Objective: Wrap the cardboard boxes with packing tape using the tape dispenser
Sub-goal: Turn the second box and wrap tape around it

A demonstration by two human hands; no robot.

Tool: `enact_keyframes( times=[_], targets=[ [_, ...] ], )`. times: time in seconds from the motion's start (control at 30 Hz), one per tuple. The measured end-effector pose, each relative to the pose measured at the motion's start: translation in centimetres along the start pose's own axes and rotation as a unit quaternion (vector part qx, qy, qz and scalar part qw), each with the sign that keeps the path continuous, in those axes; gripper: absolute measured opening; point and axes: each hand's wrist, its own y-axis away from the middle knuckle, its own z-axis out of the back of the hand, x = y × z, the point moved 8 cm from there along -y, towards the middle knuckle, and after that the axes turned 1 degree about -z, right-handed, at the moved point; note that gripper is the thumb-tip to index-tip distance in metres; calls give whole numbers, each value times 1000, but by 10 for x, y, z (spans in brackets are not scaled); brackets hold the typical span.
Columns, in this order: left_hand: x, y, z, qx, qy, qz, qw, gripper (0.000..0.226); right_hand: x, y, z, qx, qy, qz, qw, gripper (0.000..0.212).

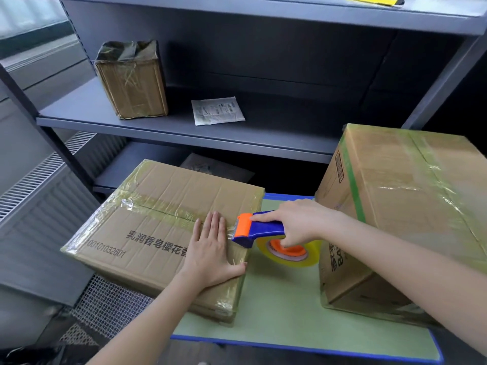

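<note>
A flat cardboard box [158, 227] with printed characters lies on the left of a green mat, clear tape running along its top seam and edges. My left hand [213, 248] presses flat on the box top near its right edge, fingers together. My right hand [297, 219] grips the blue and orange tape dispenser [259, 229], whose orange blade end touches the box's right edge. The roll of clear yellowish tape [290, 252] hangs on the dispenser just off the box. A taller taped cardboard box [400, 206] stands at the right.
The green mat with a blue border [290, 320] covers the work surface. Behind it stands a grey metal shelf [184, 130] holding a small taped box [131, 83] and a white packet [217, 111]. A yellow object [374, 0] lies on the top shelf. A radiator grille [39, 175] is at the left.
</note>
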Motion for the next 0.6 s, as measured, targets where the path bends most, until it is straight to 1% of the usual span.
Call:
enact_keyframes(
  times=[0.1,0.27,0.37,0.4,0.47,0.53,0.6],
  targets=[
    [-2,0,1,8,-9,3,1000,122,-9,9,-4,21,-19,-3,1000,71],
    [-1,1,3,44,-37,19,998,125,-42,38,-16,55,-9,-39,998,71],
    [-3,1,4,26,-17,7,999,119,-33,38,-20,64,11,-32,997,70],
    [-7,1,7,4,-9,-19,1000,113,-28,35,-21,63,22,-26,997,69],
    [-22,3,12,-39,-9,-108,993,95,-25,29,-22,58,37,-19,997,69],
    [-36,5,12,-43,-2,-182,982,81,-27,26,-23,65,38,-20,997,68],
    [-41,4,13,-30,11,-198,980,78,-25,24,-23,73,34,-22,997,67]
  ],
)
